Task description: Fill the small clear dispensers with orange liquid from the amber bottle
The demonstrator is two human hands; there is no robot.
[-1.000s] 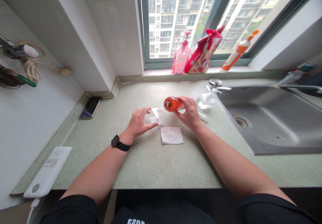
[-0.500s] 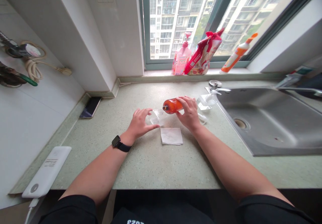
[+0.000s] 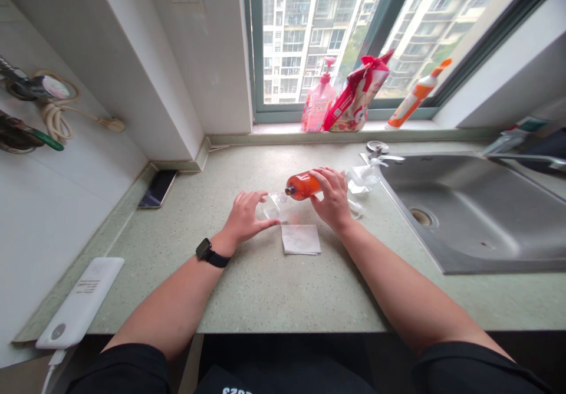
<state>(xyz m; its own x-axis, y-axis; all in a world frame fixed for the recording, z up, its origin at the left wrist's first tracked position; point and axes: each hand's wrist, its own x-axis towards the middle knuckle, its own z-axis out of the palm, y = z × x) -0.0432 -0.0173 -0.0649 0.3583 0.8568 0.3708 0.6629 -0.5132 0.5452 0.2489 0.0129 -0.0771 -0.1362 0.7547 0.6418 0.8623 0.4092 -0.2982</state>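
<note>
My right hand (image 3: pixel 331 196) grips an orange bottle (image 3: pixel 305 186), tilted nearly level with its uncapped dark mouth pointing left. Just below and left of that mouth is a small clear bottle (image 3: pixel 273 212) on the counter. My left hand (image 3: pixel 247 214), a black watch on its wrist, curves around the clear bottle's left side, thumb at the near side and fingers at the far side. Whether liquid is flowing cannot be made out. A folded white tissue (image 3: pixel 301 239) lies in front of both bottles. To the right of my right hand is a white pump top (image 3: pixel 375 167).
A steel sink (image 3: pixel 469 205) takes up the right side. A phone (image 3: pixel 158 189) and a white power bank (image 3: pixel 79 302) with a cable lie at left. On the windowsill stand a pink pump bottle (image 3: pixel 317 105), a red bag (image 3: pixel 358 96) and an orange-white bottle (image 3: pixel 415 99).
The orange bottle has tipped further, its mouth turning from facing me to pointing left toward the clear bottle. My left hand has stayed nearly still.
</note>
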